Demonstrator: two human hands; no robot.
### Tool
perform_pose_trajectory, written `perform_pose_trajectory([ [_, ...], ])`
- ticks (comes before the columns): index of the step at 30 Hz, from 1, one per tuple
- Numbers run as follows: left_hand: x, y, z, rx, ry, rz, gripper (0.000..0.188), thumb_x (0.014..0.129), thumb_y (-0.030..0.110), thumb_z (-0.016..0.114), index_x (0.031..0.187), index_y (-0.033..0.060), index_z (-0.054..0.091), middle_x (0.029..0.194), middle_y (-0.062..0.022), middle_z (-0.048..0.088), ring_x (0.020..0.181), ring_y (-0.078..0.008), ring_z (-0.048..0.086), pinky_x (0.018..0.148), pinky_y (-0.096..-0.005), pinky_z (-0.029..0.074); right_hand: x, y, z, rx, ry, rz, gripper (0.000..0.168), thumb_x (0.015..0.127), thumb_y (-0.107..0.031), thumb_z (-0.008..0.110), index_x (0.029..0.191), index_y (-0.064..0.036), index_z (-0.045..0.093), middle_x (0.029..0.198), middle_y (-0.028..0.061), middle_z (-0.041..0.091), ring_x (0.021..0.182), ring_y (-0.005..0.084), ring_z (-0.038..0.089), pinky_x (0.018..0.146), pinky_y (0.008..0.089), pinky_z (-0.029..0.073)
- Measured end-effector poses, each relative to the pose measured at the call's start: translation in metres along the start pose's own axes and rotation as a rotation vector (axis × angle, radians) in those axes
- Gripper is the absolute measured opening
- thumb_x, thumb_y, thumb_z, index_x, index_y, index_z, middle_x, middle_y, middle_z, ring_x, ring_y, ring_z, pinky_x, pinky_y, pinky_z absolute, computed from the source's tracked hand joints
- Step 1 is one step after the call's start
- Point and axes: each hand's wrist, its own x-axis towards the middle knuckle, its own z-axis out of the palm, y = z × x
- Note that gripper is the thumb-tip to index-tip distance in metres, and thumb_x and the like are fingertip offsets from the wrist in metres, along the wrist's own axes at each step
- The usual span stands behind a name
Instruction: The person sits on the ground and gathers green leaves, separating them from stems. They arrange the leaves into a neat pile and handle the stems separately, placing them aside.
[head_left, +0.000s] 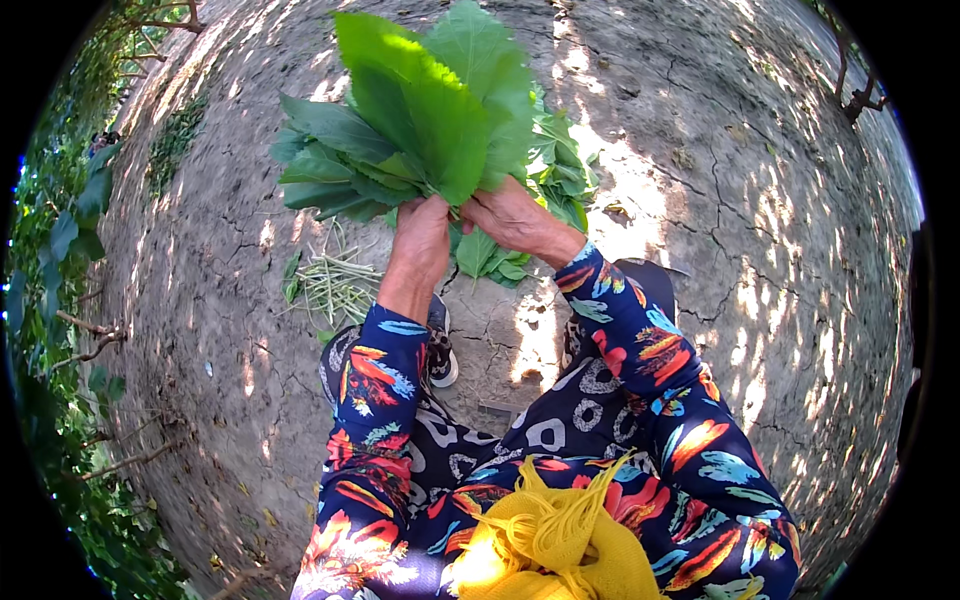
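Note:
A fanned bunch of large green leaves (420, 112) with toothed edges is held up in front of me. My left hand (424, 225) grips the bunch low down, around the gathered stalks. Close beside it, my right hand (517, 217) is closed at the base of the broad leaves on the right. The fingertips of both hands are partly hidden by leaves and knuckles. Beyond my right hand, a heap of green leaves (559, 161) lies on the ground. Several smaller leaves (491, 259) lie below my hands.
A pile of cut leaf stalks (337, 285) lies on the cracked soil (247, 300), left of my shoe (441, 349). Leafy branches (67, 232) line the left side. A bare branch (862, 97) stands at the upper right. A yellow fringed scarf (555, 540) hangs at my chest.

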Motion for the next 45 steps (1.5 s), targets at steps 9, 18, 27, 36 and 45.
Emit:
perform_pose_trajectory([
  [9,0.021,-0.012,-0.012,0.248,0.380,0.299,0.021,0.083,0.010,0.066,0.103,0.0033,0.062,0.089,-0.0043,0.065,0.074,-0.0138,0.060,0.068,-0.0278,0.047,0.006,0.009,-0.005,-0.273,0.279,-0.044,0.031,0.081,-0.027,0.055,0.086,0.002,0.064,0.083,0.0227,0.064,0.079,0.0381,0.063,0.069,0.0454,0.049],
  [18,0.033,-0.058,-0.032,0.647,0.184,0.118,0.022,0.085,0.001,0.046,0.103,-0.0024,0.057,0.092,-0.0048,0.063,0.073,-0.0112,0.056,0.060,-0.0254,0.044,-0.013,0.008,-0.007,-0.760,0.004,0.068,0.036,0.079,-0.032,0.060,0.072,0.004,0.064,0.070,0.0204,0.064,0.071,0.0371,0.064,0.062,0.0458,0.050],
  [27,0.065,-0.193,-0.066,0.681,0.104,-0.253,0.014,0.081,0.005,0.054,0.092,-0.0023,0.056,0.086,-0.0074,0.062,0.070,-0.0149,0.058,0.057,-0.0306,0.046,-0.025,0.016,-0.013,-0.747,-0.163,-0.038,0.028,0.074,-0.027,0.067,0.074,0.001,0.063,0.071,0.0187,0.064,0.072,0.0370,0.064,0.063,0.0460,0.050],
  [36,0.057,-0.260,-0.032,0.736,-0.033,-0.343,0.008,0.080,0.006,0.055,0.085,-0.0016,0.056,0.076,-0.0072,0.059,0.061,-0.0153,0.056,0.052,-0.0308,0.044,-0.029,0.009,-0.015,-0.710,-0.147,-0.099,0.025,0.071,-0.023,0.066,0.071,0.001,0.062,0.066,0.0191,0.062,0.069,0.0363,0.063,0.060,0.0453,0.049],
  [45,0.059,-0.285,-0.031,0.758,-0.071,-0.393,0.007,0.079,0.006,0.056,0.077,-0.0009,0.056,0.067,-0.0070,0.057,0.053,-0.0157,0.053,0.047,-0.0310,0.042,-0.039,0.010,-0.028,-0.745,-0.082,-0.069,0.023,0.071,-0.024,0.066,0.072,-0.001,0.064,0.067,0.0168,0.063,0.069,0.0351,0.064,0.060,0.0455,0.048],
])
